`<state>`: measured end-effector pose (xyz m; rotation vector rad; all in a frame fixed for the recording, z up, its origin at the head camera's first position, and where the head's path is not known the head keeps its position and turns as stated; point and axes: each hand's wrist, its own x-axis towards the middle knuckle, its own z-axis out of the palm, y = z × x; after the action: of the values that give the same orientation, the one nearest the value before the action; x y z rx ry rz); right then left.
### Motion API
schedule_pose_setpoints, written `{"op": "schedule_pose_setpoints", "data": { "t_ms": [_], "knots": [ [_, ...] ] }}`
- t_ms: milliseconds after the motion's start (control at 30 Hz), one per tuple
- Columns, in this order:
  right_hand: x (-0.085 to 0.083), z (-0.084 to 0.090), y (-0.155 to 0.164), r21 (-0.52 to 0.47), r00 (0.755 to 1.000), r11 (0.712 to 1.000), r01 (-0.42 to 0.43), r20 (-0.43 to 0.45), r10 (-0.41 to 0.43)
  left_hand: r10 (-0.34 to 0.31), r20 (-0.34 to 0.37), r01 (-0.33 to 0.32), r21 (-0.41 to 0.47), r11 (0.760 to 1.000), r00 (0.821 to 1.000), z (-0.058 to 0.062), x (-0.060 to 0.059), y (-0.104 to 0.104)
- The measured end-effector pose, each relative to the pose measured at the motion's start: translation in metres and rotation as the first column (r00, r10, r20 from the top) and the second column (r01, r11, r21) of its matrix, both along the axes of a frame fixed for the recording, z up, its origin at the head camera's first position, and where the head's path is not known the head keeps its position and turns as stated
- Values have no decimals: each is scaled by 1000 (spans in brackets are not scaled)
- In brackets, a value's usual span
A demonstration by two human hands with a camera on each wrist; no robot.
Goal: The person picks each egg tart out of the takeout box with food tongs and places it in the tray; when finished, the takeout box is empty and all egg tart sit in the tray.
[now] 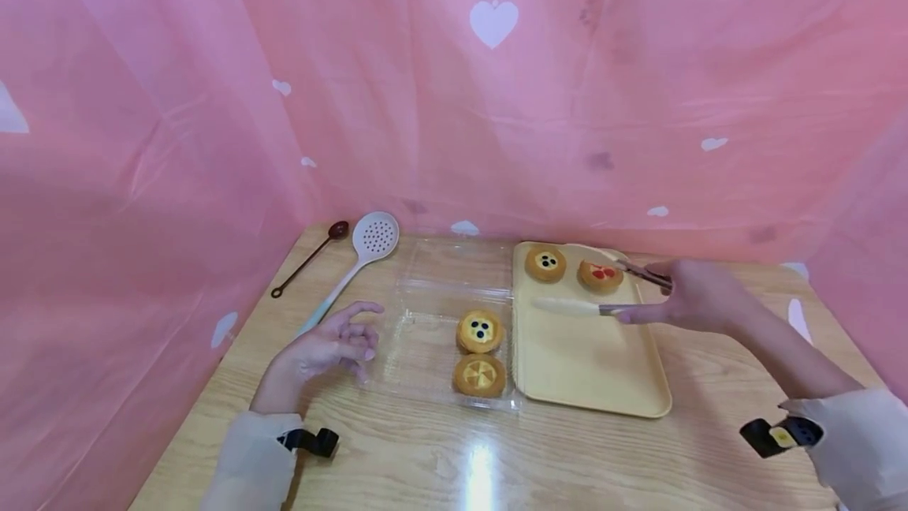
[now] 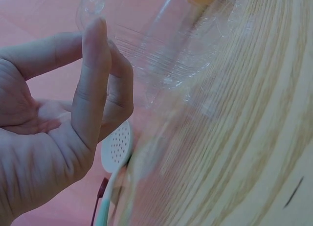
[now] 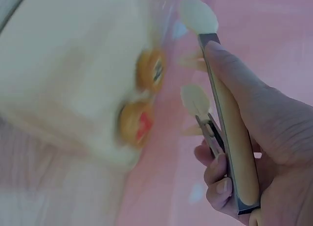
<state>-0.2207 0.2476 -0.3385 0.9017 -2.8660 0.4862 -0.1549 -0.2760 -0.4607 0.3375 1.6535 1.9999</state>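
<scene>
My right hand (image 1: 663, 298) grips a pair of tongs (image 1: 567, 305) over the yellow tray (image 1: 589, 369); their two arms are spread, the cream tips (image 3: 198, 15) empty. One tong arm reaches beside a strawberry tart (image 1: 600, 275), which sits on the tray next to a blueberry tart (image 1: 545, 262). My left hand (image 1: 355, 333) hovers with fingers relaxed, holding nothing, at the left edge of a clear plastic container (image 1: 426, 322). Inside it lie a blueberry tart (image 1: 479, 330) and an orange tart (image 1: 479, 374). The right wrist view shows my fingers (image 3: 220, 182) curled round the tongs' handle.
A white slotted spoon (image 1: 376, 236) and a small brown spoon (image 1: 312, 257) lie at the back left of the wooden table (image 1: 454, 456). Pink sheeting with white hearts (image 1: 493, 22) walls in the table at the back and both sides.
</scene>
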Motion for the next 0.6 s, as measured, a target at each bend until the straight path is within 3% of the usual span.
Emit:
{"op": "schedule_pose_setpoints", "data": {
  "t_ms": [100,267,400,600],
  "knots": [
    [14,15,-22,79,998,997,-12,67,7,-2,-3,2,6,1000,1000,-1,0,0],
    [29,33,-55,211,992,971,-111,88,94,-1,-12,1,4,1000,1000,0,0,-1],
    [35,39,-76,305,985,937,-170,85,151,8,1,-8,-5,1000,1000,0,1,0],
    [41,38,-97,431,987,888,-161,66,147,1,-12,-1,-2,1000,1000,-1,0,-1]
  ]
}}
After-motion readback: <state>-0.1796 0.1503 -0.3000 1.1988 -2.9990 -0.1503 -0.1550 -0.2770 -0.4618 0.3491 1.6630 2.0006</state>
